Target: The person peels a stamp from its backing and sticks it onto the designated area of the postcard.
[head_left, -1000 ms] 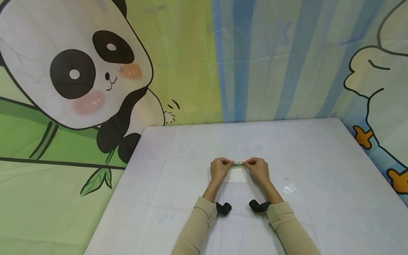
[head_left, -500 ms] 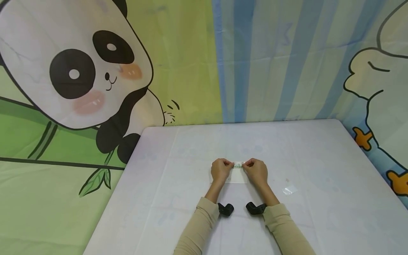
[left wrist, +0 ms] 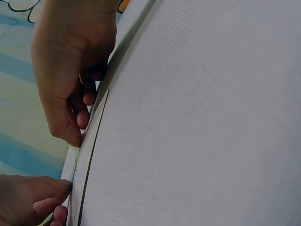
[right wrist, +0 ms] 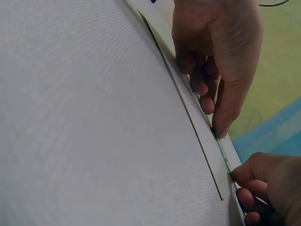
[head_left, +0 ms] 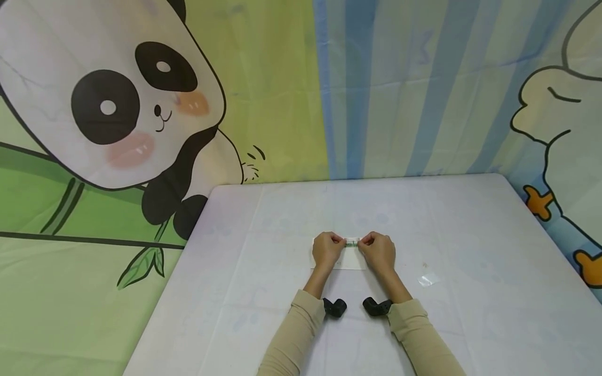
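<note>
A small strip with green print [head_left: 351, 243] stretches between both hands, close over a white card [head_left: 350, 259] that lies on the white table. My left hand [head_left: 326, 250] pinches the strip's left end between thumb and index finger. The opposite end is pinched by my right hand [head_left: 380, 251] in the same way. In the right wrist view the strip shows as a thin green line [right wrist: 225, 160] along the far part of the card [right wrist: 200, 127]. Seen from the left wrist, the card [left wrist: 94, 141] appears nearly edge-on. The fingers hide both ends of the strip.
To the right of my right hand lies a crumpled piece of clear plastic [head_left: 427, 280] on the white tabletop [head_left: 282, 219]. Black wrist cameras [head_left: 335, 308] stick out from both sleeves, low over the table. A printed cloth wall [head_left: 277, 104] stands behind the table.
Since a second ago, the strip has come down slightly toward the card, and its dark shade underneath has faded. The forearms have drawn a little closer together. Both hands keep their pinch.
</note>
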`<state>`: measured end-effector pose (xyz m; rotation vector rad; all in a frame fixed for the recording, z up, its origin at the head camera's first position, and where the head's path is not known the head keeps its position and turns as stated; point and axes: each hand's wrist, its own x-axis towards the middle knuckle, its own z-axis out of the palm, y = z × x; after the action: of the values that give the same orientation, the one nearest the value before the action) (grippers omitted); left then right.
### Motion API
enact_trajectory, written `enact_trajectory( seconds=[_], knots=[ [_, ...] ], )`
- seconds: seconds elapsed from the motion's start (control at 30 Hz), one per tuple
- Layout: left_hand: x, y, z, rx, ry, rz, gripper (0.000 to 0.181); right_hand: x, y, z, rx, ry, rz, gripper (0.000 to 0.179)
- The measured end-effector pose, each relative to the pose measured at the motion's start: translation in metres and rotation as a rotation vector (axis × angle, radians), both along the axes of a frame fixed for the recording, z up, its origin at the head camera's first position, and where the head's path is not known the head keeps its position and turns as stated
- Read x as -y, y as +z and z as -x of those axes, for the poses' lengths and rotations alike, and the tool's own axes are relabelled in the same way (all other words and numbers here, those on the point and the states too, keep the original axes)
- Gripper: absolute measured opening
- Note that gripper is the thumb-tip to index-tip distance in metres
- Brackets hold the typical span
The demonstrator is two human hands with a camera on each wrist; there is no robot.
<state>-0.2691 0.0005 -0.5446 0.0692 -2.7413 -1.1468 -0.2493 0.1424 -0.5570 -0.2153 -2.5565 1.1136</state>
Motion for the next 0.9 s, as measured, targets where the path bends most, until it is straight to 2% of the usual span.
enact_trajectory(
  seconds=[0.9],
  knots=[
    [-0.0024, 0.0014, 0.0026, 0.035, 0.024, 0.024, 0.016, 0.0018, -0.0029, 0.0012, -0.042, 0.005, -0.011, 0.011]
  ],
)
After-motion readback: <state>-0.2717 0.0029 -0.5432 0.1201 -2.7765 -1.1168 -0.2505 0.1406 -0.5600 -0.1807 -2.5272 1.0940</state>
